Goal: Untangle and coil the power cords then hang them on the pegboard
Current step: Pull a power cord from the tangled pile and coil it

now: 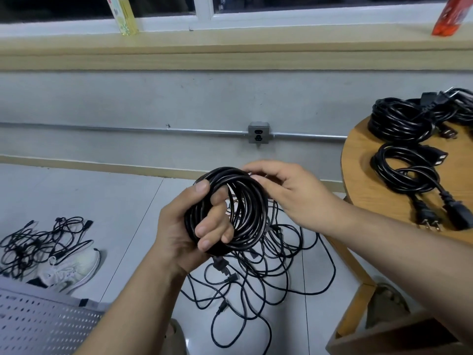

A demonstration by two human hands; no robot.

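The coil (pixel 252 201) was held in both hands above the floor, in the middle of the view, over a loose tangle (pixel 258 275) of black cord lying on the tiles. It stood on edge as a thick ring with its opening turned toward the camera. Its oval ran roughly top to bottom, the top leaning a little to the right.

The left hand (pixel 179 231) gripped the ring's left and lower side. The thumb pressed on the outside near the top, and the fingers (pixel 212 226) curled through the opening, close together, round the bundle. The right hand (pixel 289 193) met the upper right rim, thumb and forefinger pinching the strands there. Its other fingers were bent behind the ring, and their hold could not be told. A plug (pixel 220 263) hung just under the left hand; whether it belonged to the coil was unclear.

At the right, two coiled cords (pixel 401 124) (pixel 409 172) lay on a round wooden table (pixel 363 160), plugs pointing toward the near edge. A second tangle (pixel 33 242) lay on the floor at the left, beside a shoe (pixel 71 272). The pegboard (pixel 38 326) lay in the lower left corner. An outlet (pixel 258 133) sat on the wall behind.
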